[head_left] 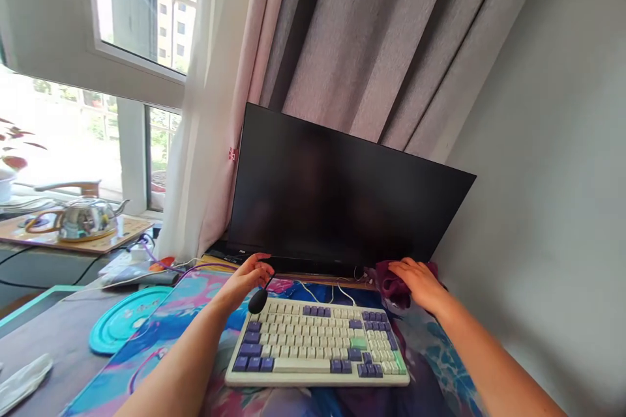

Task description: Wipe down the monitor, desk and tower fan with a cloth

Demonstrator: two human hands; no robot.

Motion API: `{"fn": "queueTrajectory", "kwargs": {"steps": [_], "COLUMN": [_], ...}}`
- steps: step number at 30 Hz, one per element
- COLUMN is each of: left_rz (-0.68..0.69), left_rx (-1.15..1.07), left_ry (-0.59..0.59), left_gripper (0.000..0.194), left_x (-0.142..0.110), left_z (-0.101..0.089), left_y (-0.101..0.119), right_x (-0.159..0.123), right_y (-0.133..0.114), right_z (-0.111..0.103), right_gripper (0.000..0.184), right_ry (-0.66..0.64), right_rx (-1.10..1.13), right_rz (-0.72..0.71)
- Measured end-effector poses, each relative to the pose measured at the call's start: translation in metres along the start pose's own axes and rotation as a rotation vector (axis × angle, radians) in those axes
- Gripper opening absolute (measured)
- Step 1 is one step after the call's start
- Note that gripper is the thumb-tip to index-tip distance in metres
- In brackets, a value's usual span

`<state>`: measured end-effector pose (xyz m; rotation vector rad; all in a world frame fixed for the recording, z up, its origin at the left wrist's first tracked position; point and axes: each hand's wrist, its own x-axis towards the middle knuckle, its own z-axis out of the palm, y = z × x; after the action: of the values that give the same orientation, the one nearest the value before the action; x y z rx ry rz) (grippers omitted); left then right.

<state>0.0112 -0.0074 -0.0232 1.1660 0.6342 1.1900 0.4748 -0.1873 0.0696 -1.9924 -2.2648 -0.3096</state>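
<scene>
My left hand (252,275) is at the lower left of the dark monitor (332,202), fingers curled. It grips the thin stem of a small black microphone (257,301), whose oval head hangs over the keyboard's top left corner. At the monitor's lower right corner, my right hand (415,280) is closed on a bunched maroon cloth (394,288). Part of the cloth is hidden under the fingers. Between my forearms lies a cream keyboard (313,342) with purple and mint keys.
A colourful desk mat (186,332) spreads under the keyboard. To the left are a turquoise round mat (120,326), a white cloth (24,381) and a glass kettle (88,220) on a wooden tray (115,241). Cables run behind the keyboard. Curtains (362,45) hang behind the monitor.
</scene>
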Motion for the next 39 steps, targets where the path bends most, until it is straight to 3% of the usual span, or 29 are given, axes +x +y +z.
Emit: {"fn": "queueTrajectory", "kwargs": {"steps": [3,6,20,28,32,36,39], "left_rz": [0.026,0.03,0.015,-0.044,-0.026,0.065,0.235], "left_rx": [0.054,0.018,0.074,0.062,0.12,0.203,0.267], "left_ry": [-0.066,-0.096,-0.131,-0.153,-0.182,-0.168,0.016], "left_gripper": [0.038,0.036,0.043,0.046,0.05,0.049,0.034], "left_x": [-0.001,0.001,-0.014,-0.022,-0.025,-0.021,-0.014], "left_z": [0.005,0.009,0.028,0.038,0.042,0.037,0.024], "left_y": [-0.005,-0.009,0.002,0.008,0.01,0.007,0.004], "right_x": [-0.013,-0.019,-0.017,-0.035,-0.05,-0.055,-0.047], "right_y": [0.029,0.042,0.044,0.094,0.113,0.107,0.087], "right_z": [0.016,0.026,0.028,0.049,0.055,0.041,0.01], "right_gripper": [0.079,0.084,0.088,0.079,0.073,0.066,0.059], "right_ry": [-0.004,-0.015,-0.019,0.031,-0.009,0.103,0.281], "right_rx": [-0.004,-0.021,-0.044,-0.08,-0.21,-0.28,-0.226], "right_rz": [0.074,0.11,0.115,0.241,0.367,0.452,0.368]}}
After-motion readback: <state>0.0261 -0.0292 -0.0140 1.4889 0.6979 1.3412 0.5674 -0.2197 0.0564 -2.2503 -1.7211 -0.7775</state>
